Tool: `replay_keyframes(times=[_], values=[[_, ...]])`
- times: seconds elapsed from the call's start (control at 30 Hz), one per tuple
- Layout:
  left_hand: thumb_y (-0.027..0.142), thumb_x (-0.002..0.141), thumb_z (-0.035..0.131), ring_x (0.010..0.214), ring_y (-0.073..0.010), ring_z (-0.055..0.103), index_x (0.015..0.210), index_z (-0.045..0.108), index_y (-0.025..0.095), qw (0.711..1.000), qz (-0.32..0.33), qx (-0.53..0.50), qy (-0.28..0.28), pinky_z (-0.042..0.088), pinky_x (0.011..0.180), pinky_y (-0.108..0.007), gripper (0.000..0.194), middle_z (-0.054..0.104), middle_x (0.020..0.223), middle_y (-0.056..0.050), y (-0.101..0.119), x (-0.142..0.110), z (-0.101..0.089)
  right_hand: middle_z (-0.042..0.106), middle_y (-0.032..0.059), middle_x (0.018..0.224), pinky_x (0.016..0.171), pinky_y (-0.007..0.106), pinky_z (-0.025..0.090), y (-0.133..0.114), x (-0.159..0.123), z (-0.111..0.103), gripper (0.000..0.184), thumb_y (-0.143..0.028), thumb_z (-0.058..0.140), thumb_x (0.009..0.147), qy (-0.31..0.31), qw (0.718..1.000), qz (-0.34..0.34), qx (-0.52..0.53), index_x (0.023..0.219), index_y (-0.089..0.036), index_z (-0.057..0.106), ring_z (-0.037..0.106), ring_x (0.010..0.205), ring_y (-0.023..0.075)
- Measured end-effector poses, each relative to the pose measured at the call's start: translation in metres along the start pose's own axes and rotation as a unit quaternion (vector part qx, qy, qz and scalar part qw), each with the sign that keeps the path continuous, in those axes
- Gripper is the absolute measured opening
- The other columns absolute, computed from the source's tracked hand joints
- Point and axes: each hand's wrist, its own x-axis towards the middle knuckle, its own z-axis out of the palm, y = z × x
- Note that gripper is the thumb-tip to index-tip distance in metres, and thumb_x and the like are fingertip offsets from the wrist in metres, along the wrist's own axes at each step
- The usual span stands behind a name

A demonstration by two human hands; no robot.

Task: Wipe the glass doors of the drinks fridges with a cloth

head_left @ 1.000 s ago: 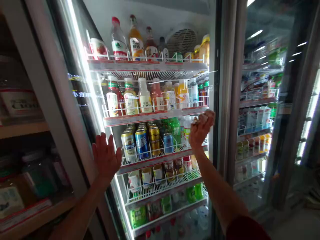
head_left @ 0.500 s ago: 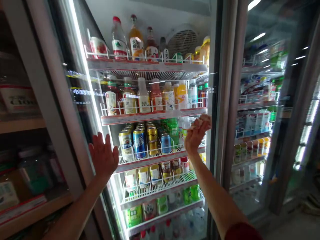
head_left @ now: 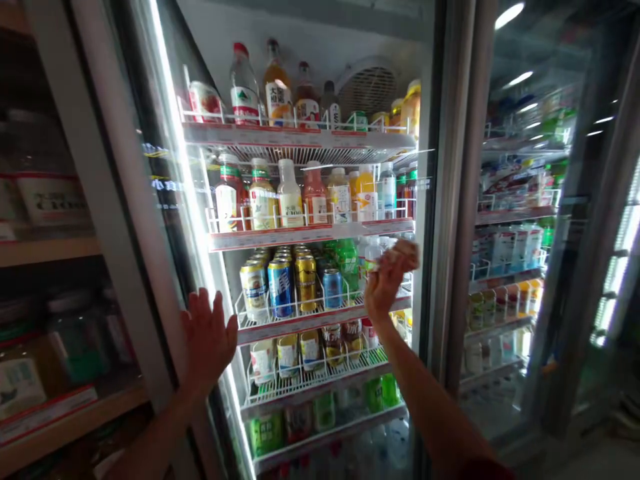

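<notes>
My left hand (head_left: 210, 337) is raised with its fingers spread, flat against or close to the left side of the glass door (head_left: 320, 40) of a lit drinks fridge. It holds nothing. My right hand (head_left: 385, 283) is closed on a crumpled, pale brownish cloth (head_left: 404, 253), near the right side of the same door. Both look slightly blurred. Behind the glass, the cloth overlaps the right end of the shelf with drink cans (head_left: 306, 283) and green bottles (head_left: 347, 257). Whether the cloth presses on the glass is hard to tell.
Inside the fridge, juice bottles (head_left: 289, 193) and other drinks stand on several wire-fronted shelves (head_left: 310, 237). A metal door frame (head_left: 457, 200) separates it from another glass-fronted fridge (head_left: 520, 267) on the right. At left, wooden shelves (head_left: 50, 250) show behind a grey frame (head_left: 120, 233).
My right hand has moved a little down and left with the cloth. My left hand sits slightly lower, fingers still spread. The view has shifted slightly.
</notes>
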Motion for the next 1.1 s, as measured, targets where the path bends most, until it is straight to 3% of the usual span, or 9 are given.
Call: replay_keyframes(times=[0.17, 0.33, 0.4, 0.47, 0.57, 0.67, 0.8, 0.9, 1.1], values=[[0.034, 0.089, 0.041, 0.139, -0.0288, 0.007, 0.144, 0.017, 0.019, 1.000, 0.005, -0.016, -0.008, 0.010, 0.112, -0.053, 0.062, 0.011, 0.151, -0.013, -0.002, 0.002, -0.003, 0.036, 0.0025, 0.144, 0.109, 0.048, 0.028, -0.081, -0.053, 0.001, 0.054, -0.024, 0.048, 0.083, -0.216, 0.929, -0.283, 0.102, 0.136, -0.030, 0.038, 0.020, 0.139, 0.0225], [0.031, 0.088, 0.043, 0.139, -0.0268, 0.014, 0.144, 0.016, 0.021, 0.999, 0.013, -0.022, -0.020, 0.020, 0.111, -0.050, 0.063, 0.014, 0.151, -0.011, -0.007, -0.013, -0.012, 0.022, 0.0084, 0.150, 0.102, 0.063, 0.027, -0.030, -0.014, 0.002, 0.048, -0.025, 0.043, 0.086, -0.040, 0.998, -0.051, 0.012, 0.134, -0.027, 0.041, 0.014, 0.139, 0.0313], [0.029, 0.088, 0.043, 0.139, -0.0263, 0.014, 0.144, 0.016, 0.020, 0.999, 0.030, -0.023, -0.015, 0.021, 0.111, -0.050, 0.063, 0.015, 0.151, -0.011, -0.008, -0.017, -0.012, 0.015, 0.0109, 0.152, 0.103, 0.061, 0.027, -0.039, -0.011, 0.008, 0.049, -0.023, 0.040, 0.087, -0.022, 0.999, -0.023, 0.031, 0.136, -0.021, 0.038, 0.010, 0.140, 0.0312], [0.027, 0.088, 0.042, 0.139, -0.0261, 0.013, 0.144, 0.017, 0.018, 0.999, 0.041, -0.023, -0.004, 0.021, 0.111, -0.050, 0.062, 0.016, 0.150, -0.013, -0.009, -0.019, -0.012, 0.020, 0.0100, 0.151, 0.108, 0.055, 0.025, -0.079, -0.032, 0.012, 0.050, -0.021, 0.040, 0.086, -0.102, 0.985, -0.115, 0.083, 0.136, -0.019, 0.038, 0.008, 0.141, 0.0273], [0.026, 0.089, 0.039, 0.139, -0.0255, 0.014, 0.143, 0.021, 0.015, 0.997, 0.056, -0.048, 0.001, 0.021, 0.112, -0.048, 0.058, 0.018, 0.149, -0.014, -0.014, -0.020, -0.013, 0.035, 0.0022, 0.145, 0.115, 0.044, 0.019, -0.148, -0.081, 0.010, 0.047, -0.022, 0.044, 0.086, -0.244, 0.906, -0.313, 0.147, 0.132, -0.022, 0.043, 0.012, 0.141, 0.0190], [0.023, 0.088, 0.040, 0.139, -0.0256, 0.016, 0.142, 0.021, 0.015, 0.995, 0.072, -0.063, -0.002, 0.020, 0.113, -0.048, 0.058, 0.018, 0.149, -0.015, -0.023, -0.027, -0.018, 0.038, -0.0037, 0.143, 0.116, 0.044, 0.012, -0.146, -0.098, 0.001, 0.044, -0.024, 0.045, 0.086, -0.270, 0.879, -0.368, 0.138, 0.130, -0.028, 0.045, 0.016, 0.140, 0.0157], [0.023, 0.088, 0.042, 0.138, -0.0259, 0.019, 0.143, 0.020, 0.019, 0.996, 0.067, -0.062, -0.024, 0.022, 0.112, -0.048, 0.059, 0.019, 0.150, -0.012, -0.034, -0.044, -0.024, 0.025, 0.0064, 0.150, 0.108, 0.059, 0.019, -0.060, -0.062, -0.009, 0.047, -0.024, 0.041, 0.088, -0.131, 0.980, -0.147, 0.014, 0.135, -0.027, 0.038, 0.017, 0.139, 0.0250], [0.025, 0.088, 0.044, 0.138, -0.0258, 0.017, 0.143, 0.017, 0.022, 0.995, 0.065, -0.063, -0.034, 0.023, 0.112, -0.048, 0.061, 0.016, 0.151, -0.010, -0.031, -0.053, -0.022, 0.011, 0.0097, 0.153, 0.104, 0.059, 0.027, -0.052, -0.051, -0.008, 0.050, -0.020, 0.040, 0.087, -0.057, 0.998, -0.024, -0.002, 0.137, -0.021, 0.035, 0.011, 0.140, 0.0296], [0.026, 0.087, 0.046, 0.139, -0.0287, 0.012, 0.144, 0.013, 0.020, 0.997, 0.047, -0.060, 0.003, 0.021, 0.111, -0.051, 0.066, 0.011, 0.152, -0.011, -0.015, -0.051, -0.015, 0.034, -0.0008, 0.146, 0.115, 0.043, 0.014, -0.142, -0.107, -0.004, 0.047, -0.023, 0.043, 0.086, -0.225, 0.919, -0.309, 0.095, 0.133, -0.023, 0.043, 0.014, 0.140, 0.0185]])
